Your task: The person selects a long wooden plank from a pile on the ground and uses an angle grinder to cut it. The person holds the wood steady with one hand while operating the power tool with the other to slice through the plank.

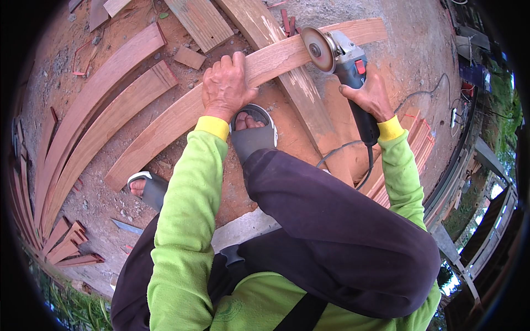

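Note:
My left hand [225, 84] is closed over a long curved wooden board [165, 129], pressing it down with the thumb along its near edge. My right hand [372, 96] is wrapped round the body of an angle grinder [349, 69], which has a red switch and a black rear handle. Its round disc [318, 50] stands at the board's far right part; whether it touches the wood I cannot tell. Beneath the board, a thick straight plank [301, 91] runs crosswise. My sandalled foot [253, 124] is just below my left hand.
More curved boards [102, 118] lie on the dirt at left, with short offcuts [72, 243] below them. Another plank [201, 25] and a small wood block [189, 57] lie beyond my left hand. The grinder's cord [369, 168] trails past stacked wood strips [411, 149] at right.

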Tool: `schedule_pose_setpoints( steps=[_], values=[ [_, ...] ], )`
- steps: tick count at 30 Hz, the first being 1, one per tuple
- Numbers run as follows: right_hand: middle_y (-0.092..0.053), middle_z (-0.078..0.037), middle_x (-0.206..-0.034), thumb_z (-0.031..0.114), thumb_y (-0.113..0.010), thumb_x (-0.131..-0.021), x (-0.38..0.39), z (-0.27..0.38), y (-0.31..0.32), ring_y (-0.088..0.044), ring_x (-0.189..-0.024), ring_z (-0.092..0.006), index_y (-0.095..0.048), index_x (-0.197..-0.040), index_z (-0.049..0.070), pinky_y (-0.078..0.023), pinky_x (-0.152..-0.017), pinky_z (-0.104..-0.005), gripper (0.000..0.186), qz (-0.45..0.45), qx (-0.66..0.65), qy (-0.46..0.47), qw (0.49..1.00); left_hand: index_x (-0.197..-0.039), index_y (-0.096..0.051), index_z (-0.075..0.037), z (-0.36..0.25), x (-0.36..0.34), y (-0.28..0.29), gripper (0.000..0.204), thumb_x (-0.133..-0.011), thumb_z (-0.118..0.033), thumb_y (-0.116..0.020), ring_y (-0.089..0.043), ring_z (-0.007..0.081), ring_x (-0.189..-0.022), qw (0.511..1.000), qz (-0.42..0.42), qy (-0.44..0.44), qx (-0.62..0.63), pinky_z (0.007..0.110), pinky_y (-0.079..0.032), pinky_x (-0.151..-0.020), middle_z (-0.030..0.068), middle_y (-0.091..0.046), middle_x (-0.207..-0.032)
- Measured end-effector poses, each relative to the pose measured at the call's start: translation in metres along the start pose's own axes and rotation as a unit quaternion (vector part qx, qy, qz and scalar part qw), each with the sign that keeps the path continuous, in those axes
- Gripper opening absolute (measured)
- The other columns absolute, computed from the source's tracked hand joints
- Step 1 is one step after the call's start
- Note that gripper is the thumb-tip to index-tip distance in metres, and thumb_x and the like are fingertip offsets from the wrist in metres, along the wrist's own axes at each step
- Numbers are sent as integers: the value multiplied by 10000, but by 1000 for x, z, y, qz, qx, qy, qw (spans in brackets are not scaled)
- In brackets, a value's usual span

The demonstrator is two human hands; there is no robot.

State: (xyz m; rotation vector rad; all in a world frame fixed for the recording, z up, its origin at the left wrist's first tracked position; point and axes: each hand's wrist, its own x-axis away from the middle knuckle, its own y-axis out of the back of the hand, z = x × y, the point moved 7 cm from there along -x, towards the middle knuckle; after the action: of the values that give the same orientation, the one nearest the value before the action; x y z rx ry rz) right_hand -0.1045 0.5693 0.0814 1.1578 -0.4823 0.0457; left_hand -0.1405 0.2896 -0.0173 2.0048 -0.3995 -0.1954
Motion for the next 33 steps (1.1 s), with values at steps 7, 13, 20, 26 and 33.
schedule_pose_setpoints(
  steps=[7, 13, 20, 26, 33],
  values=[
    [-678, -194, -862, 309, -806, -634, -1, -1, -2, -663, -767, -279, -606, -1022, -90, -535, -719, -384, 591, 9, -15, -1, 1000, -992, -542, -92, 0, 0, 0, 553, -551, -281, -819, -661, 328, -830, 1000, -7, 1, 4, 437, -512, -719, 122, -603, -866],
    [-678, -174, -853, 294, -793, -643, -3, 1, -1, -658, -760, -260, -614, -1019, -83, -531, -721, -377, 562, 6, -16, 10, 1000, -988, -541, -93, 0, 0, 0, 558, -540, -273, -820, -660, 330, -826, 1000, -7, 0, 5, 438, -512, -714, 121, -601, -864],
    [-679, -164, -855, 281, -784, -642, -6, 2, -2, -655, -759, -254, -621, -1016, -73, -528, -720, -370, 540, 12, -11, 21, 1000, -988, -537, -90, 1, 0, 0, 555, -546, -275, -817, -660, 330, -827, 1000, -3, -3, 4, 439, -516, -714, 122, -602, -866],
    [-677, -165, -864, 281, -780, -641, -7, -3, -4, -655, -770, -256, -621, -1017, -70, -526, -731, -371, 538, 12, -4, 15, 1000, -992, -538, -88, 0, 0, 1, 561, -547, -281, -821, -661, 332, -835, 1000, -2, -2, 4, 438, -517, -716, 124, -606, -871],
    [-679, -166, -873, 292, -784, -636, -11, -6, -6, -653, -773, -260, -620, -1035, -65, -525, -733, -373, 559, 15, 1, 11, 1000, -1000, -541, -88, 1, 0, -1, 577, -543, -288, -831, -660, 331, -842, 1000, 3, 2, 6, 442, -516, -726, 127, -606, -882]
  ],
)
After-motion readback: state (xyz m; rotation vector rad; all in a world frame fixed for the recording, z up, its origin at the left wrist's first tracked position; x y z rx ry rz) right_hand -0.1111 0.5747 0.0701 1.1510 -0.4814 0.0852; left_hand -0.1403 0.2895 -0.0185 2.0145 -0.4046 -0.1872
